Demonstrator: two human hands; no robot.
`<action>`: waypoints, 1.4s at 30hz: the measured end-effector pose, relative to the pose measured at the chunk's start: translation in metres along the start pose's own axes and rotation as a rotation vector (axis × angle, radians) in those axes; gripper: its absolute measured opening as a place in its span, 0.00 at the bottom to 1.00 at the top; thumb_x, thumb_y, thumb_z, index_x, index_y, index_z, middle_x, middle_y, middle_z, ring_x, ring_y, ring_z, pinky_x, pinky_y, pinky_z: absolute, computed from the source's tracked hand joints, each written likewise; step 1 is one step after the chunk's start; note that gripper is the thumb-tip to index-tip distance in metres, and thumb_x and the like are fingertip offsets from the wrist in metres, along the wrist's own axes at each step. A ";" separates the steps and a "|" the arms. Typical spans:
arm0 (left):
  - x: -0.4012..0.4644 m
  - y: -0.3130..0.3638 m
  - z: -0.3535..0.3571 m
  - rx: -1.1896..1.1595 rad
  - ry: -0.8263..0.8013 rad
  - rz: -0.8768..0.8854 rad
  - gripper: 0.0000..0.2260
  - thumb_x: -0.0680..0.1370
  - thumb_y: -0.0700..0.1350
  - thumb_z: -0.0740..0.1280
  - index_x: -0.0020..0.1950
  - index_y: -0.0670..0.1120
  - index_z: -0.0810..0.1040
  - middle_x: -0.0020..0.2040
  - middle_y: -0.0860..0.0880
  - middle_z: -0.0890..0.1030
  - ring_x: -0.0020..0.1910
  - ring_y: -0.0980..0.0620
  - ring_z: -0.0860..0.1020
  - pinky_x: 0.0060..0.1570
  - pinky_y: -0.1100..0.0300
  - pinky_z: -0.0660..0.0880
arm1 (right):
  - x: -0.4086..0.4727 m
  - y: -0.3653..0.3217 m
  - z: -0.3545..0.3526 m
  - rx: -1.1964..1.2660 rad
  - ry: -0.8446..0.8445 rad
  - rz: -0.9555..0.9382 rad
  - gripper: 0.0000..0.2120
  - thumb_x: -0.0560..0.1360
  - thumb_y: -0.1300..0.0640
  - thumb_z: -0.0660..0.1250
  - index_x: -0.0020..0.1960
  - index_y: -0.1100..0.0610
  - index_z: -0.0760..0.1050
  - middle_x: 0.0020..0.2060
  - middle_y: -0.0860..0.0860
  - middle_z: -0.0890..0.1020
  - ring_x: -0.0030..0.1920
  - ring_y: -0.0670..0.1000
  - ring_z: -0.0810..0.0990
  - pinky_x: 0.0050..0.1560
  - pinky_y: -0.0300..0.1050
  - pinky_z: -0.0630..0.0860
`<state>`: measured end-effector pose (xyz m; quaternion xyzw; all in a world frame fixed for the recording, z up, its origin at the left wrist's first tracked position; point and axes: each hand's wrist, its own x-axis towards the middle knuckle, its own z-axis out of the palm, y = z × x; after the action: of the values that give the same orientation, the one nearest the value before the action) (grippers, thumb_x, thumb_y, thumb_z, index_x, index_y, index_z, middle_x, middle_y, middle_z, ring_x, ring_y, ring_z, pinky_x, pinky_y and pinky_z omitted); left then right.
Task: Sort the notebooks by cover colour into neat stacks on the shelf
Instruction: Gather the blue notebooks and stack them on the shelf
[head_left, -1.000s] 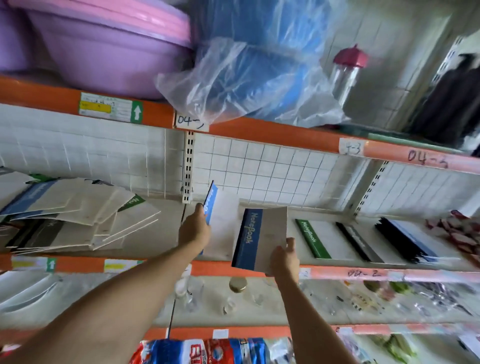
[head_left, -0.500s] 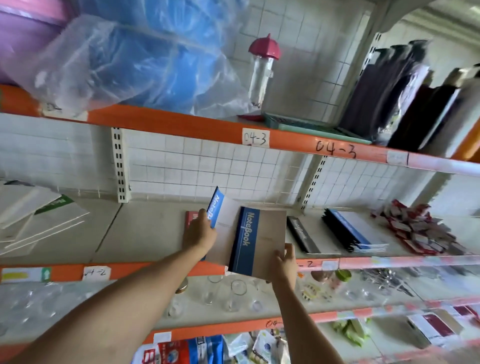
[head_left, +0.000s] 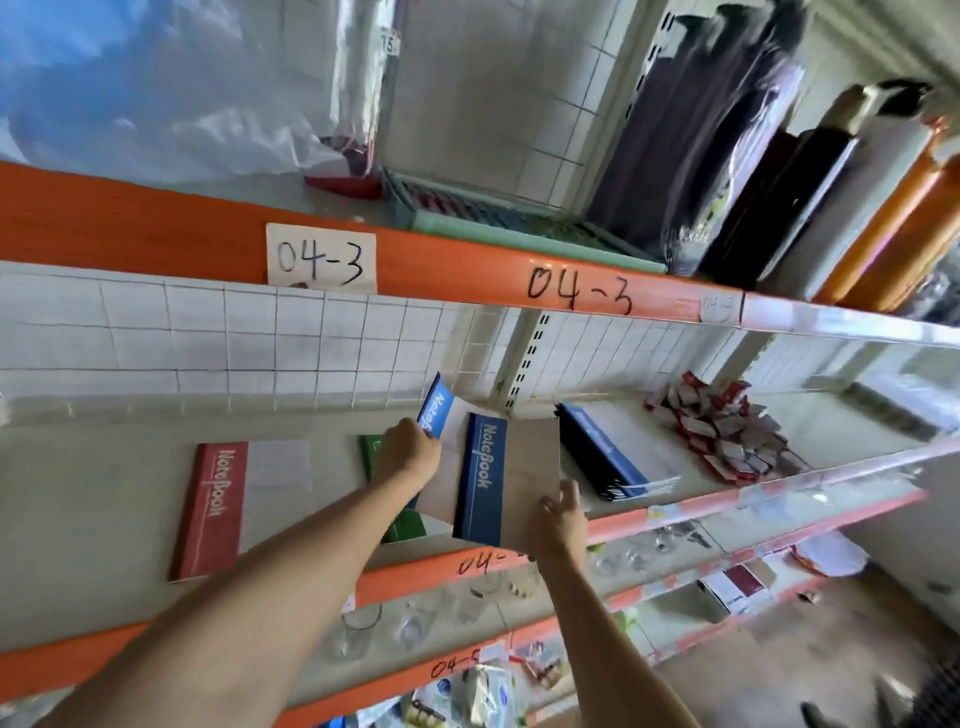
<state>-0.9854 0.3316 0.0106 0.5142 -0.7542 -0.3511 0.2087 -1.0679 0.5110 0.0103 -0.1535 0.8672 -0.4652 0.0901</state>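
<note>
Shelf; hands gripping notebooks.

An orange-edged shelf holds a red notebook at left, a green notebook, a blue stack, and red packets at right.

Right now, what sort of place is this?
Probably a shop stockroom or store aisle: orange-edged shelving with handwritten "04-3" location labels, notebook stacks, and packaged goods and glassware on other shelves.
</note>
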 end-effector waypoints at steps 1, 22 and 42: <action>0.004 0.006 0.010 0.006 -0.022 0.015 0.14 0.82 0.47 0.60 0.58 0.38 0.77 0.56 0.39 0.81 0.51 0.40 0.81 0.46 0.52 0.79 | 0.012 0.005 -0.003 -0.017 0.017 -0.002 0.12 0.74 0.65 0.55 0.51 0.49 0.68 0.35 0.53 0.78 0.36 0.59 0.79 0.35 0.58 0.81; 0.042 0.139 0.157 0.085 0.027 -0.071 0.15 0.82 0.47 0.60 0.62 0.39 0.76 0.57 0.40 0.80 0.53 0.40 0.80 0.45 0.54 0.76 | 0.240 0.053 -0.112 -0.255 -0.086 -0.077 0.09 0.70 0.63 0.58 0.49 0.56 0.68 0.40 0.56 0.79 0.40 0.59 0.79 0.42 0.54 0.80; 0.030 0.194 0.192 -0.061 0.201 -0.206 0.13 0.81 0.46 0.61 0.59 0.38 0.74 0.57 0.39 0.80 0.54 0.39 0.80 0.49 0.52 0.77 | 0.324 0.082 -0.138 -0.750 -0.193 -0.245 0.19 0.76 0.57 0.59 0.66 0.56 0.72 0.65 0.58 0.72 0.65 0.60 0.71 0.63 0.50 0.69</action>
<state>-1.2485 0.4075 0.0256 0.6150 -0.6616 -0.3400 0.2615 -1.4274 0.5476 0.0136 -0.3207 0.9396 -0.1073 0.0527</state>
